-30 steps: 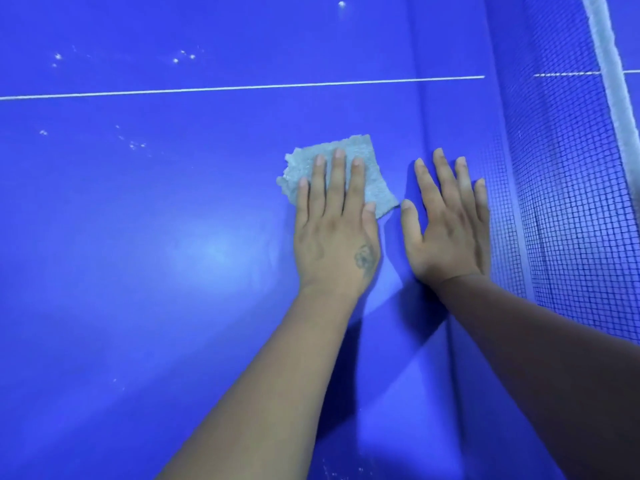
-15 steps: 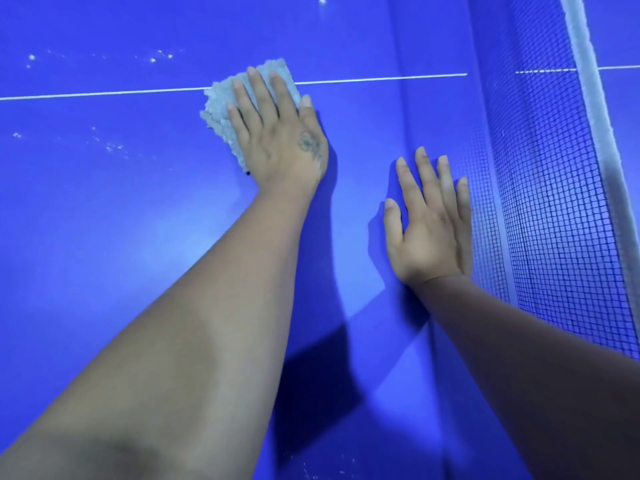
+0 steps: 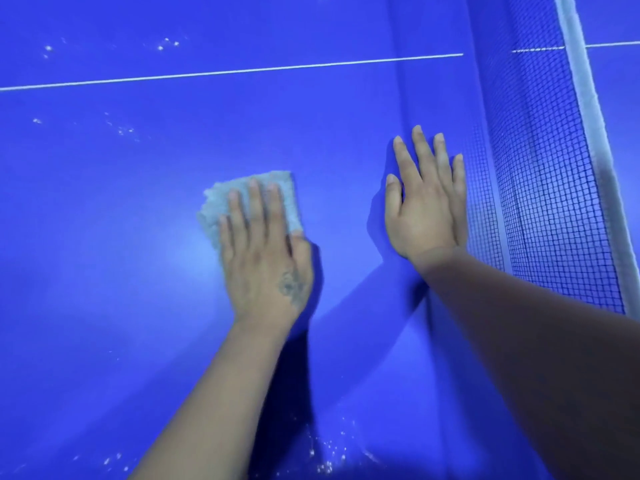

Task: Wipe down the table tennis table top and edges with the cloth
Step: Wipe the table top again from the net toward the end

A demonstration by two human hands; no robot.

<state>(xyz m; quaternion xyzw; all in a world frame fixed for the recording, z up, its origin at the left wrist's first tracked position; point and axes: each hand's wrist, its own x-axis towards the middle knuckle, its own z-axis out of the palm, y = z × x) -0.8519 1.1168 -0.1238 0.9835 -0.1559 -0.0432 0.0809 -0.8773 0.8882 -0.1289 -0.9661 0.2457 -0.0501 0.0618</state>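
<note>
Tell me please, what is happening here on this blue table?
A person is wiping a blue table tennis table. The left hand presses a pale cloth flat against the surface with straight fingers. The right hand rests flat on the table beside the net, apparently as support. White specks remain on the surface beyond the cloth and near the bottom edge of the view, so the wiping is not finished.

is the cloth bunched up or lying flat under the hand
Flat: the cloth lies spread on the table, pressed under the left hand's straight fingers.
</note>
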